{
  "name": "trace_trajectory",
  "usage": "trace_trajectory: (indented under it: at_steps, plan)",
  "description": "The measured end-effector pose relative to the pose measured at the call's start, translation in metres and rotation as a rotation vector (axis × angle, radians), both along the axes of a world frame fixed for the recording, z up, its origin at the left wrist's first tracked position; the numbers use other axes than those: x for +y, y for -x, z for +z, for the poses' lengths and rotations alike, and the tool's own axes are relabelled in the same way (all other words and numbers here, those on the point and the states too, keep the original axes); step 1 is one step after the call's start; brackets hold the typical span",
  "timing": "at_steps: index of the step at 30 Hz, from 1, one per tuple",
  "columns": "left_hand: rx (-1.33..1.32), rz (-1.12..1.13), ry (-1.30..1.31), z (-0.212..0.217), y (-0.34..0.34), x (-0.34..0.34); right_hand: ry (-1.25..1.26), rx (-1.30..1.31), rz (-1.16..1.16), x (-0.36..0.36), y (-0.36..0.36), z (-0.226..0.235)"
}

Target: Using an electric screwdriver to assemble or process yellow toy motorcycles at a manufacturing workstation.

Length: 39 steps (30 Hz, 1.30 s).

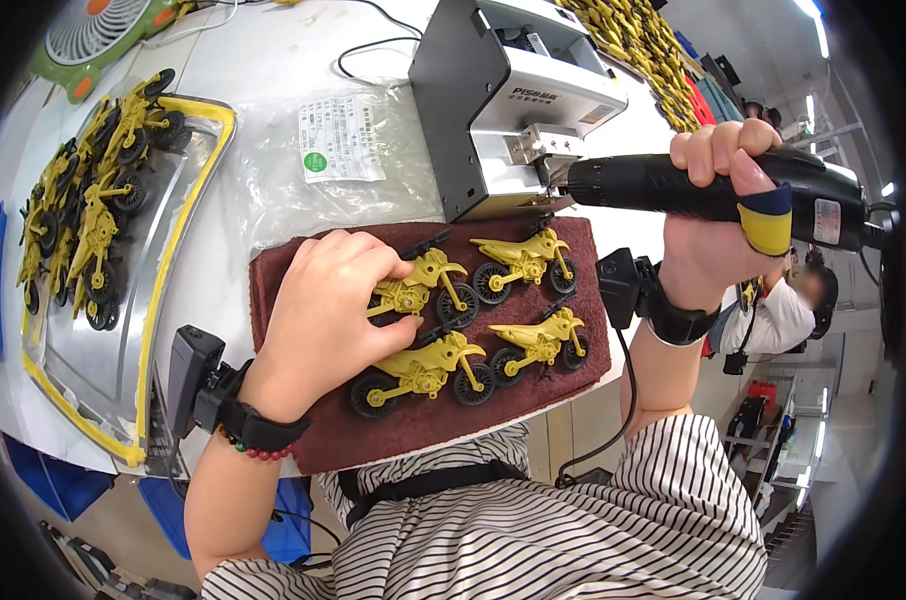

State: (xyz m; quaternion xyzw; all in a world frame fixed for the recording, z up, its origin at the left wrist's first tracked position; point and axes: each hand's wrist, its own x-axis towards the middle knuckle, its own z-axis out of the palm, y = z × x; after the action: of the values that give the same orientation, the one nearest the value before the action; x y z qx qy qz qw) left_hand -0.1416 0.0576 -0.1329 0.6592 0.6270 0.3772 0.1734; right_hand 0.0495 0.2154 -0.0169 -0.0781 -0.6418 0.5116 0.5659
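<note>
Four-row clutter aside, several yellow toy motorcycles (538, 337) with black wheels lie on a folded brown cloth (323, 435). My left hand (333, 305) grips the rear of the upper-left toy motorcycle (428, 280), thumb and fingers around it, hiding its back end. My right hand (715, 150) is wrapped round a black electric screwdriver (633, 182), held sideways above the cloth's right side. The screwdriver's tip points left, at the metal outlet of a grey and black screw feeder (523, 95); whether a screw sits on the tip is too small to tell.
A metal tray (173, 260) edged with yellow tape holds a heap of toy motorcycles (98, 205) at left. A clear plastic bag (273, 190) lies behind the cloth. A green fan (98, 40) stands far left. More yellow toys (633, 50) are piled far right. A person (788, 315) sits at right.
</note>
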Motion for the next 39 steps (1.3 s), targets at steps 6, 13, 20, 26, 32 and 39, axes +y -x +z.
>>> trace_trajectory:
  at_steps: [6, 13, 20, 26, 32, 39]
  plan:
    - [0.004, 0.001, -0.032, 0.002, -0.002, 0.001, 0.112, -0.051, 0.221, -0.030, -0.005, 0.015]
    - [-0.001, 0.014, -0.003, -0.003, 0.000, -0.001, 0.235, -0.110, 0.365, -0.056, 0.033, -0.013]
    - [-0.014, 0.003, -0.015, -0.002, -0.001, -0.002, 0.224, -0.208, 0.299, -0.055, 0.043, -0.031]
    - [-0.024, 0.010, -0.036, -0.002, -0.001, -0.002, 0.104, -0.226, 0.370, -0.050, 0.049, -0.038]
    - [-0.017, 0.001, 0.006, -0.004, -0.001, -0.001, 0.007, -0.316, 0.282, -0.045, 0.048, -0.038]
    - [-0.014, 0.031, -0.033, 0.000, -0.005, 0.001, 0.056, 0.036, 0.276, -0.051, 0.002, 0.017]
